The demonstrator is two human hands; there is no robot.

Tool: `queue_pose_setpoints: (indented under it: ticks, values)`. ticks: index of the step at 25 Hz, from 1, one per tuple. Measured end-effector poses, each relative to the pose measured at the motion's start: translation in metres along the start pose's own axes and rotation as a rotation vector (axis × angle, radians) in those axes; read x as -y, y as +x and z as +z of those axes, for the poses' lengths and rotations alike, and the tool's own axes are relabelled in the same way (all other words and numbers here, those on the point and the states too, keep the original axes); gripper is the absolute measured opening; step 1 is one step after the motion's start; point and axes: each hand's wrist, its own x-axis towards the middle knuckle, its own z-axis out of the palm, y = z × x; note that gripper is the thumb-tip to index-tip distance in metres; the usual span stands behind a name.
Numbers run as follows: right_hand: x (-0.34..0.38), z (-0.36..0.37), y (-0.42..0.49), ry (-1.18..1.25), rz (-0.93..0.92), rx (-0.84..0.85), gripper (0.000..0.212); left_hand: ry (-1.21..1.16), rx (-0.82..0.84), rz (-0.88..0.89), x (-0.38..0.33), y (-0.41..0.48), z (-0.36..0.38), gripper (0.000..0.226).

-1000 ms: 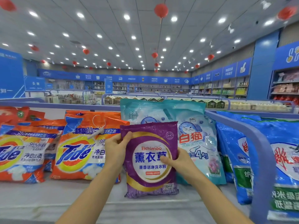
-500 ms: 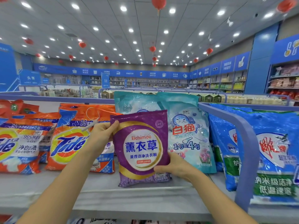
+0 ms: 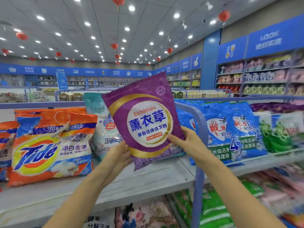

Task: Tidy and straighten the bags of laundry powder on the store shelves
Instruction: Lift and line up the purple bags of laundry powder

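Observation:
A purple lavender powder bag (image 3: 144, 116) is lifted off the grey top shelf (image 3: 148, 180) and tilted to the right. My left hand (image 3: 119, 155) holds its lower left edge. My right hand (image 3: 185, 142) grips its lower right side, thumb on the front. Behind it stands a pale teal bag (image 3: 102, 129), partly hidden. An orange Tide bag (image 3: 51, 145) leans on the shelf to the left. Blue bags (image 3: 230, 129) stand to the right of the shelf divider.
A blue curved divider rail (image 3: 197, 122) separates the shelf sections. Green and white bags (image 3: 279, 132) stand further right. Lower shelves hold more bags (image 3: 210, 209). Other store aisles and wall shelves (image 3: 256, 78) lie behind.
The purple bag has risen off the shelf and tilted right. My left hand slid from its upper left edge to the lower left. The view turned right.

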Motion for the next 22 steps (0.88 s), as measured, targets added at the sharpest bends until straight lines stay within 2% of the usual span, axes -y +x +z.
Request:
queue_pose_setpoints:
  ticks: [3,5,8,10,13,14,17,19,22]
  values:
    - [0.011,-0.03,-0.039,-0.057,-0.022,-0.13,0.01,0.063,0.216,-0.025,0.043,-0.01,0.047,0.1]
    - [0.011,-0.054,-0.067,-0.08,-0.017,-0.227,0.01,0.142,0.276,0.006,0.062,-0.012,0.084,0.1]
    - [0.016,-0.103,-0.106,-0.117,0.007,-0.349,0.01,0.161,0.276,0.053,0.085,-0.004,0.145,0.085]
    - [0.019,-0.14,-0.128,-0.142,0.026,-0.419,0.009,0.199,0.332,0.107,0.094,-0.001,0.187,0.076]
    - [0.016,-0.202,-0.159,-0.189,0.053,-0.523,0.007,0.285,0.408,0.137,0.106,-0.006,0.259,0.014]
    - [0.012,-0.225,-0.168,-0.209,0.067,-0.552,0.008,0.301,0.43,0.148,0.11,-0.008,0.282,0.011]
    - [-0.005,-0.297,-0.197,-0.236,0.113,-0.617,0.008,0.397,0.494,0.219,0.141,-0.003,0.35,0.057]
    - [-0.015,-0.35,-0.215,-0.238,0.152,-0.637,0.008,0.461,0.494,0.233,0.171,0.006,0.398,0.062]
    - [-0.027,-0.437,-0.236,-0.258,0.19,-0.638,0.012,0.416,0.528,0.234,0.207,0.014,0.48,0.057]
